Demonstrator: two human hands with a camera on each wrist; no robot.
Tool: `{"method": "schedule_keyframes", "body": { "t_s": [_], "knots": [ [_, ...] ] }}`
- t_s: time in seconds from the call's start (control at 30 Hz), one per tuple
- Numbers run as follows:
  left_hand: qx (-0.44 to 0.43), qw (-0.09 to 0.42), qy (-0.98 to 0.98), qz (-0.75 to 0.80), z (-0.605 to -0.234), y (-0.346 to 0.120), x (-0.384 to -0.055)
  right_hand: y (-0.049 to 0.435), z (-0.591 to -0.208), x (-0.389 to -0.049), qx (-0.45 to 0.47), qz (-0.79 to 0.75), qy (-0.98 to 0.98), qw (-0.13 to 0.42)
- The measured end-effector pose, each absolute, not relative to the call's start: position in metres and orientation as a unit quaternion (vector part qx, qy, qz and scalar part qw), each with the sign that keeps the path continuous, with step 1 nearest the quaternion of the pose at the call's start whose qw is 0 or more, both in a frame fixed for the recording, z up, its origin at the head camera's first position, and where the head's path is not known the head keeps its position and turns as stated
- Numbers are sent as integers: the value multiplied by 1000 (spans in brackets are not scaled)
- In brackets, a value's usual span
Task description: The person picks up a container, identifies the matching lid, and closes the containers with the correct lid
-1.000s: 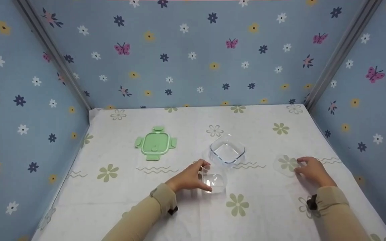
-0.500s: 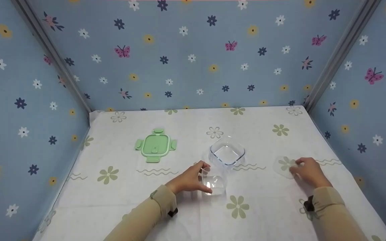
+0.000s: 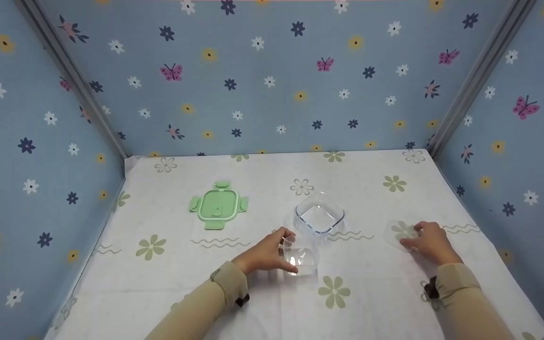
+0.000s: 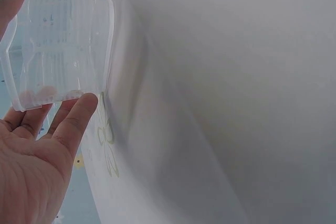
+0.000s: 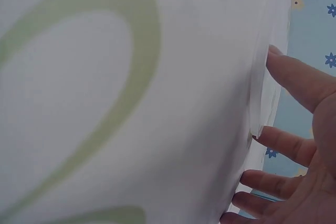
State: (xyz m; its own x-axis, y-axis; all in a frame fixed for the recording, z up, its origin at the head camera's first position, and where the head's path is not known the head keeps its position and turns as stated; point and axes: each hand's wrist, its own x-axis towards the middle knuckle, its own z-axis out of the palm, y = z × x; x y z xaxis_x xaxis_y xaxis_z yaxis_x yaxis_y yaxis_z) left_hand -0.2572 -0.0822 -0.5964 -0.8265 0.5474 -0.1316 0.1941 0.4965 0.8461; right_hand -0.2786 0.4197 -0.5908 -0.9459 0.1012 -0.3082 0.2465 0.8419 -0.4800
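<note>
My left hand (image 3: 265, 251) grips a clear plastic container (image 3: 301, 259) standing on the table, thumb on the near side and fingers on the far side. In the left wrist view the ridged walls of this container (image 4: 63, 45) show between thumb and fingertips. Over at the right, a flat translucent lid (image 3: 397, 231) lies on the cloth. My right hand (image 3: 433, 243) pinches it by its edges. From the right wrist, the lid (image 5: 257, 93) appears edge-on between the thumb and the index fingertip, low over the cloth.
A square clear container with a bluish rim (image 3: 320, 215) stands just behind the left hand's container. Farther left lies a green lid with clip flaps (image 3: 219, 205). White flowered cloth (image 3: 253, 307) covers the table, with blue patterned walls (image 3: 272, 61) at the back and sides.
My right hand has slid a little left over the translucent lid, its thumb now farther along the near edge. The left hand and its container stay in place.
</note>
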Motion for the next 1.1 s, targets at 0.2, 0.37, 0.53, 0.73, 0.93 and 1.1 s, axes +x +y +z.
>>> {"method": "schedule_keyframes", "body": {
  "t_s": [0.2, 0.37, 0.53, 0.73, 0.93, 1.1],
  "knots": [
    [220, 198, 841, 452, -596, -82, -256, 417, -588, -281, 98, -274, 947, 136],
    [225, 194, 844, 447, -595, -82, -257, 415, -586, -281, 95, -283, 947, 119],
    [228, 191, 845, 444, -596, -82, -257, 411, -585, -278, 87, -295, 947, 95],
    [226, 194, 846, 443, -595, -82, -257, 408, -585, -275, 100, -326, 936, 88],
    [224, 192, 847, 441, -594, -83, -258, 407, -585, -275, 115, -354, 925, 78],
    [226, 187, 846, 446, -595, -83, -257, 407, -586, -274, 124, -369, 918, 75]
  ]
}}
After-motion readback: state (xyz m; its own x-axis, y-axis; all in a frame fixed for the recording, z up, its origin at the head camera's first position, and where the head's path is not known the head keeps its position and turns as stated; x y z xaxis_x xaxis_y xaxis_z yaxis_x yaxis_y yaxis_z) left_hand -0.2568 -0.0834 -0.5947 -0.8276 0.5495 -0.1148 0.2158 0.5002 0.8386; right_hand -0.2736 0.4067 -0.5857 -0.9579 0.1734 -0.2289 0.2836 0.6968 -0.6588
